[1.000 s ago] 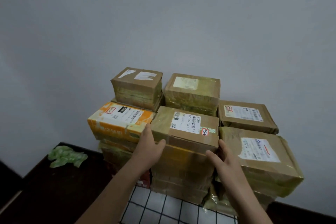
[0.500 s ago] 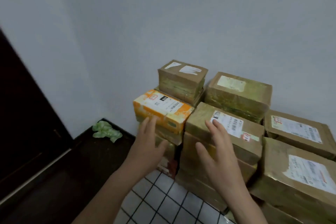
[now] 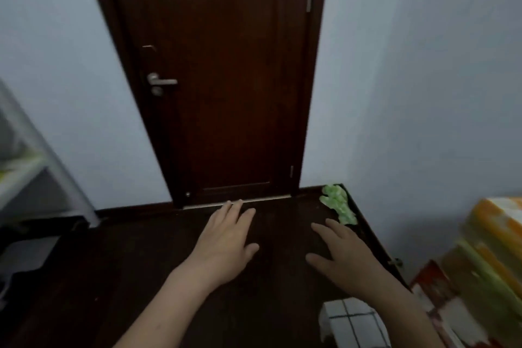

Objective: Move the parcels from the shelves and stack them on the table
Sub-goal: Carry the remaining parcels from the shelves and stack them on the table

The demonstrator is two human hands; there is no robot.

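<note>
- Head view: the left grip (image 3: 226,246) and right grip (image 3: 344,257) are hovering side by side, fingers straight and spread, holding nothing, over a dark wooden floor (image 3: 141,263) and facing a brown door (image 3: 220,79).
- A white metal shelf (image 3: 22,175) is showing far left of the left grip, likely the nearer hand for the next pick; its contents are too blurred to identify.
- Taped, boxy parcels (image 3: 497,223), the top one orange, are sitting stacked to the right of the right grip, beside the table's checked cloth (image 3: 353,322).

Dark brown door (image 3: 214,70), orange-and-white parcel (image 3: 497,223)
</note>
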